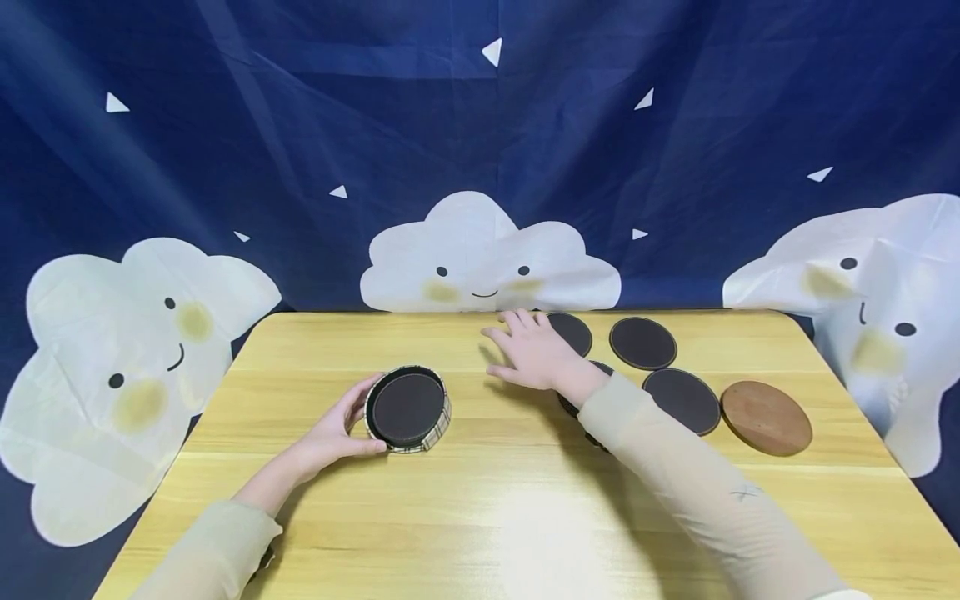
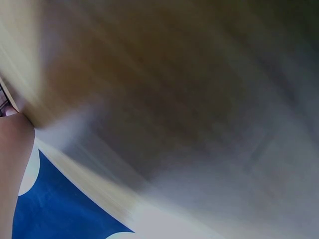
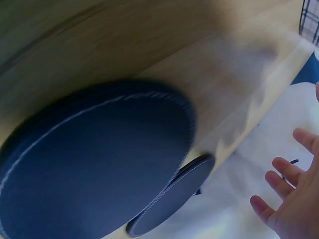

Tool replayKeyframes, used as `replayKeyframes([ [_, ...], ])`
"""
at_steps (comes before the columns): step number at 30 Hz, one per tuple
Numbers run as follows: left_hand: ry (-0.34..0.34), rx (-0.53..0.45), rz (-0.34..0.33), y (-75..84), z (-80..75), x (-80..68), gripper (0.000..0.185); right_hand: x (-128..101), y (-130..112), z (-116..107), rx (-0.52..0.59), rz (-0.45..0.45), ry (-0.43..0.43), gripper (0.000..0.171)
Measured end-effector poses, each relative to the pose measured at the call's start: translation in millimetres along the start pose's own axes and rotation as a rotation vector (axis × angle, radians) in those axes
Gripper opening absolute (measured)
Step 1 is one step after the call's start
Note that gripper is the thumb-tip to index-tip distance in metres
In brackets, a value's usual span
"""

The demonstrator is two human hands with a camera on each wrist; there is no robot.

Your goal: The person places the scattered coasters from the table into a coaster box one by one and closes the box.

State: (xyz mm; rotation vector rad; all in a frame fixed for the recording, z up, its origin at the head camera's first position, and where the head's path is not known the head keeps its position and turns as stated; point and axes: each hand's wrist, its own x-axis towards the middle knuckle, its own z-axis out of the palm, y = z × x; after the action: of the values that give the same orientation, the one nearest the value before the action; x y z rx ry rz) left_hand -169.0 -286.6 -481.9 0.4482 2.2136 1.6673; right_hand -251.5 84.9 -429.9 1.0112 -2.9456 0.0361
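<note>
Table (image 1: 525, 500): light wood, smooth, slight sheen. Holder (image 1: 431, 433): plaid woven cloth outside. Dark coasters (image 1: 642, 342): matt, leather-like, stitched rim. Brown coaster (image 1: 767, 417): matt, suede-like. Backdrop (image 1: 300, 125): creased blue cloth, printed white clouds. Sleeves (image 1: 705, 492): thin beige fabric.

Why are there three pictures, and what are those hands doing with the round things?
A person wears three cameras. The big picture comes from one on the head, looking down at a wooden table. The other two sit on the wrists, so they look blurry and very close.

The left hand curls round a checked round holder with a dark coaster inside. The right hand is open, fingers spread, above dark coasters lying flat on the table, and holds nothing. A brown coaster lies at the right end. The right wrist picture shows a dark coaster up close and the fingertips.
</note>
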Motion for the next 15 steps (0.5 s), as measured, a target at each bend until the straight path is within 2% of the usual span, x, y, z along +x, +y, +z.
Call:
replayKeyframes([
  [15, 0.007, 0.002, -0.007, 0.2, 0.4, -0.8, 0.109, -15.8, 35.2, 12.6, 0.021, 0.082, -0.024, 0.066],
])
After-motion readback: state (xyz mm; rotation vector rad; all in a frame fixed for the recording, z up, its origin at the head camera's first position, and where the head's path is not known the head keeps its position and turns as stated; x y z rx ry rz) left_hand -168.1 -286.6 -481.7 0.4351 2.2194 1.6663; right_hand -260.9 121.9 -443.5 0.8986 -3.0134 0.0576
